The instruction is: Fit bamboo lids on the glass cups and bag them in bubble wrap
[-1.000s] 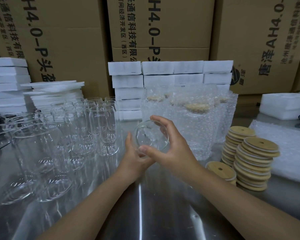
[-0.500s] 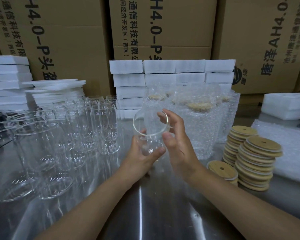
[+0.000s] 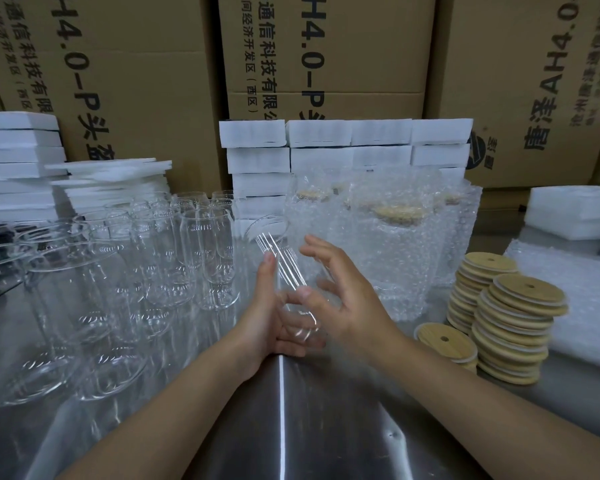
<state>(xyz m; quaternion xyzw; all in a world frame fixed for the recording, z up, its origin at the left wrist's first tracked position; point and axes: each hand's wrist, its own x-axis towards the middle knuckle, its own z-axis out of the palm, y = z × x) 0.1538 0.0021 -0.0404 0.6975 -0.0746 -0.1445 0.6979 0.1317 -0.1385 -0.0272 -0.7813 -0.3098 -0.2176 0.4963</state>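
Observation:
A clear glass cup (image 3: 282,268) is held tilted above the steel table, its mouth pointing up and away to the left. My left hand (image 3: 269,318) grips its lower part from the left and beneath. My right hand (image 3: 340,299) is beside it on the right, fingers spread, thumb touching the glass near the base. Stacks of round bamboo lids (image 3: 510,317) with centre holes stand to the right, with a short stack of lids (image 3: 445,342) in front of them. Bubble-wrapped, lidded cups (image 3: 388,251) stand just behind my hands.
Many bare glass cups (image 3: 146,271) crowd the left half of the table (image 3: 291,427). White foam blocks (image 3: 347,147) and cardboard boxes (image 3: 326,53) line the back. A bubble wrap pile (image 3: 582,292) and foam sheets (image 3: 572,213) lie at the right.
The cup has tipped from mouth-toward-me to leaning away and left. My right hand has loosened from around the rim and slid down beside the cup with fingers spread.

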